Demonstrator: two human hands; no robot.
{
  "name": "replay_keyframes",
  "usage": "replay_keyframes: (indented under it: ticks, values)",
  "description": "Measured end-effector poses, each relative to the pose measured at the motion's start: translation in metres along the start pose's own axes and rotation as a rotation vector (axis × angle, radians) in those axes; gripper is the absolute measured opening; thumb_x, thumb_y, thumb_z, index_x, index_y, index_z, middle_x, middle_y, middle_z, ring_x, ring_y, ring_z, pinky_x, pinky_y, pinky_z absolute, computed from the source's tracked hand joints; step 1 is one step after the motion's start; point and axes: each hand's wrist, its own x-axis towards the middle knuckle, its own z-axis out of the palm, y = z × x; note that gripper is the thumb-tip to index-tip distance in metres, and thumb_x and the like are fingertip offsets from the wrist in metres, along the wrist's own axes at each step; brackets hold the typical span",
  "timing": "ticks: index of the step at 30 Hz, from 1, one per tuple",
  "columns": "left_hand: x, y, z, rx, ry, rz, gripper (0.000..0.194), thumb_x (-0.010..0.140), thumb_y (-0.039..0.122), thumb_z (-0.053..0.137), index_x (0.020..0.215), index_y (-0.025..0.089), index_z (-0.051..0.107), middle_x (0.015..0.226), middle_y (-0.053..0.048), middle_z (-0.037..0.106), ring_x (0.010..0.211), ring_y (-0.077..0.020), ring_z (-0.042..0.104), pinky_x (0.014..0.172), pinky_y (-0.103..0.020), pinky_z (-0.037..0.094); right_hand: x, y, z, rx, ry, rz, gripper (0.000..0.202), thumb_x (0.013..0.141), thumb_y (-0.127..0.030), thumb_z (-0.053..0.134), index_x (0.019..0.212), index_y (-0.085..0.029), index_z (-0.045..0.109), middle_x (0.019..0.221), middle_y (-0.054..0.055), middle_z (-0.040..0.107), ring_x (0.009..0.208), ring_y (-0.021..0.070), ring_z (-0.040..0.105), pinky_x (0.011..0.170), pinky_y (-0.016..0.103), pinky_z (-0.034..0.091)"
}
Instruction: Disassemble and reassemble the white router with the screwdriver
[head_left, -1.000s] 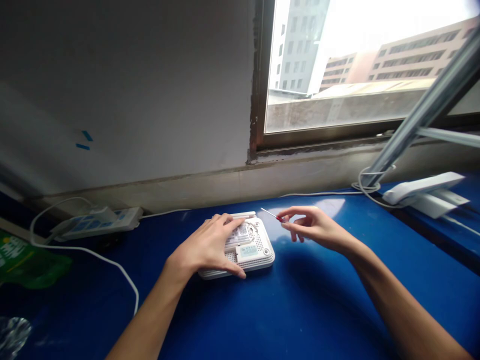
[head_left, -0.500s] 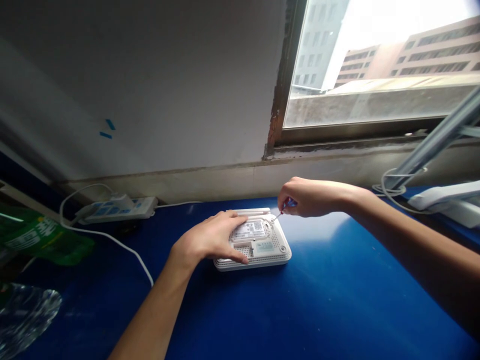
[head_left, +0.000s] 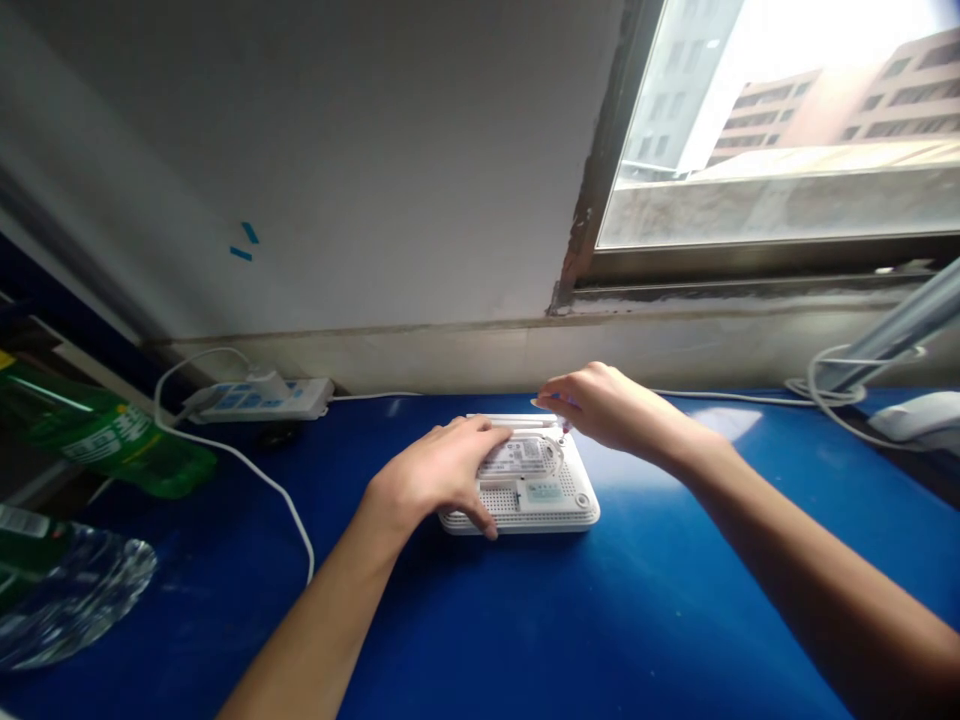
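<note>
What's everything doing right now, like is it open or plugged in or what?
White box: flat, label side up
Left hand: spread over the box
Right hand: closed on the thin tool
Thin tool: held, mostly hidden
Power strip: a plug is in it
Green bottle: yellow cap on
Clear bottle: top out of view

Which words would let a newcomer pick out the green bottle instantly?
Find the blue table, then the white cable looping across its left side. Left of that is the green bottle with white lettering; its neighbour, nearer the viewer, has a clear body.
</note>
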Motion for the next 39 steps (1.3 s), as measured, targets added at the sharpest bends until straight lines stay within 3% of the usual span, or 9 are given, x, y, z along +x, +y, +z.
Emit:
replay_keyframes:
  ticks: [2,4,7,11,16,25,30,35,39]
  values:
    - [0.0,0.0,0.0,-0.007,-0.011,-0.013,0.114,0.057,0.051,0.099,0.156,0.028,0.049,0.164,-0.009,0.046,0.149,-0.0374,0.043,0.122,-0.048,0.04,-0.003,0.004,0.006,0.059,0.036,-0.006,0.032,0.103,-0.022,0.054,0.127,-0.021,0.076,0.097,0.01,0.081,0.08,0.0209,0.074,0.069,0.027,0.047]
    - [0.0,0.001,-0.001,-0.006,-0.024,-0.031,0.115,0.058,0.049,0.099,0.158,0.028,0.046,0.165,-0.009,0.044,0.15,-0.0375,0.041,0.122,-0.049,0.039,-0.007,0.007,0.01,0.107,0.068,-0.031,0.055,0.098,-0.009,0.052,0.15,-0.025,0.058,0.104,0.008,0.079,0.085,0.0203,0.073,0.073,0.027,0.049]
    - [0.0,0.002,-0.001,-0.003,-0.035,-0.057,0.117,0.058,0.047,0.099,0.16,0.029,0.044,0.168,-0.009,0.04,0.154,-0.0377,0.036,0.124,-0.049,0.036,-0.013,0.009,0.01,0.153,0.091,-0.099,0.075,0.093,-0.003,0.049,0.162,-0.031,0.042,0.109,0.007,0.073,0.093,0.0206,0.07,0.079,0.028,0.051]
    - [0.0,0.002,0.0,-0.016,-0.027,-0.056,0.115,0.058,0.046,0.099,0.159,0.03,0.045,0.168,-0.008,0.04,0.155,-0.0376,0.035,0.125,-0.049,0.035,-0.018,0.003,0.007,0.175,0.085,-0.161,0.075,0.09,-0.002,0.051,0.158,-0.035,0.047,0.125,0.007,0.069,0.101,0.0194,0.071,0.085,0.028,0.052]
    - [0.0,0.002,-0.001,-0.027,-0.021,-0.049,0.114,0.06,0.045,0.098,0.16,0.029,0.044,0.167,-0.01,0.041,0.152,-0.0379,0.039,0.124,-0.049,0.037,-0.01,-0.003,0.012,0.099,0.153,-0.032,0.029,0.1,-0.024,0.059,0.124,-0.022,0.075,0.103,0.01,0.079,0.09,0.0267,0.074,0.078,0.033,0.051]
    - [0.0,-0.001,-0.001,-0.026,-0.031,-0.047,0.119,0.058,0.049,0.099,0.161,0.029,0.042,0.169,-0.009,0.038,0.153,-0.0389,0.037,0.125,-0.05,0.035,-0.011,0.015,0.017,0.243,0.14,-0.122,0.081,0.088,0.0,0.05,0.16,-0.036,0.043,0.116,0.007,0.068,0.096,0.0179,0.069,0.08,0.026,0.053]
    - [0.001,-0.001,0.0,-0.013,-0.039,-0.031,0.118,0.059,0.051,0.098,0.161,0.029,0.042,0.168,-0.009,0.039,0.154,-0.0383,0.036,0.125,-0.05,0.034,-0.016,0.007,0.011,0.09,0.112,-0.065,0.071,0.091,-0.005,0.055,0.155,-0.034,0.047,0.117,0.007,0.071,0.1,0.0181,0.07,0.083,0.025,0.052]
    - [-0.001,-0.001,0.0,-0.029,-0.018,-0.008,0.113,0.061,0.05,0.096,0.16,0.032,0.044,0.166,-0.01,0.041,0.151,-0.0394,0.04,0.123,-0.051,0.036,-0.018,-0.013,0.008,-0.171,0.164,0.136,0.04,0.104,-0.032,0.051,0.142,-0.021,0.059,0.083,0.011,0.076,0.077,0.0291,0.073,0.066,0.032,0.044]
    - [-0.002,-0.002,0.0,-0.043,-0.019,-0.011,0.113,0.06,0.05,0.097,0.159,0.032,0.045,0.166,-0.01,0.041,0.151,-0.0397,0.04,0.123,-0.051,0.036,-0.016,-0.016,0.007,-0.209,0.164,0.157,0.037,0.104,-0.024,0.048,0.139,-0.022,0.059,0.076,0.009,0.074,0.07,0.027,0.071,0.062,0.03,0.036]
